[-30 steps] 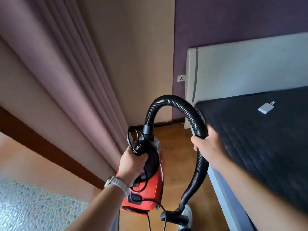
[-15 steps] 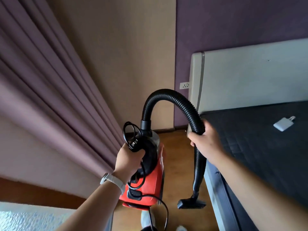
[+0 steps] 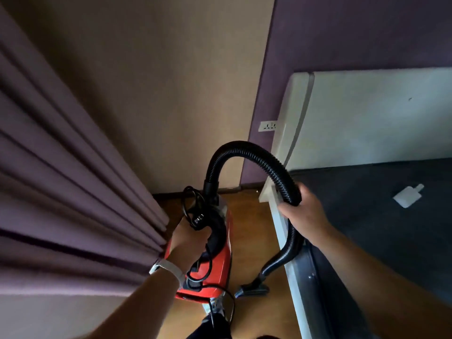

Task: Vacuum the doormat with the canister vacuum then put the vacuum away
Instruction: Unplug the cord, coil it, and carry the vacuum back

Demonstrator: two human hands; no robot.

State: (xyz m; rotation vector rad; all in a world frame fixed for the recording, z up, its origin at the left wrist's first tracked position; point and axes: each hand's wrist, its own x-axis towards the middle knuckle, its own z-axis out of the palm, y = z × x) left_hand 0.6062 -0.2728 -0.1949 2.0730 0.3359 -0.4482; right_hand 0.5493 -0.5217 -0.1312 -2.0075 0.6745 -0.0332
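I have the red plastic canister vacuum (image 3: 220, 260) in the near middle, my left hand (image 3: 188, 241) round its handle. The pleated purple fabric curtain (image 3: 61, 167) hangs to its left and the dark quilted mattress (image 3: 367, 216) lies to its right. The black ribbed hose (image 3: 244, 148) arches from the vacuum's far end rightward into my right hand (image 3: 303, 214) at the mattress's left edge. From there it drops to the black plastic nozzle (image 3: 252, 288), which sits between vacuum and bed over the brown wooden floor (image 3: 254, 228). A small white plastic adapter (image 3: 407, 196) lies on the mattress, further right. The pale padded headboard (image 3: 367, 113) stands at the far end, with a white wall socket (image 3: 267, 125) just left of it.

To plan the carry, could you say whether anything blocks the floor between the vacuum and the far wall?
Nothing visible does: beyond the vacuum the wooden floor runs to the wall, flanked by curtain and bed.
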